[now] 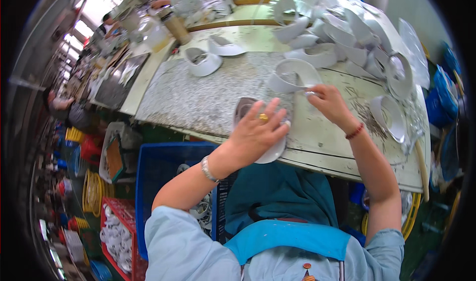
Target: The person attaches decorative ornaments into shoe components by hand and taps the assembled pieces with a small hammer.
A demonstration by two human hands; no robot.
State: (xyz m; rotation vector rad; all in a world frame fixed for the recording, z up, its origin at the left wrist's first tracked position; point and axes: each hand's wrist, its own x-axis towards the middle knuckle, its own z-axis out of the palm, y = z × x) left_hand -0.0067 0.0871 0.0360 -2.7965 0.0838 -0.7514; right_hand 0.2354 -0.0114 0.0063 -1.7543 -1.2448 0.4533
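My left hand (258, 132) lies with fingers spread over a shoe-shaped piece near the table's front edge. This piece has a brownish-grey upper end (243, 107) and a white lower end (271, 154); its middle is hidden under the hand. My right hand (325, 102) is closed in a pinch at the near right edge of a white loop-shaped band (311, 72), which stands on the table. A small pale bit shows at those fingertips, too small to name. Two similar white bands (208, 67) stand farther back on the left.
A heap of white bands (342, 33) fills the table's far right, and one lies apart (389, 117). Dark scraps (367, 115) litter the right side. A speckled grey board (198, 97) covers the left. A blue crate (153, 157) and a red crate (139, 251) stand below left.
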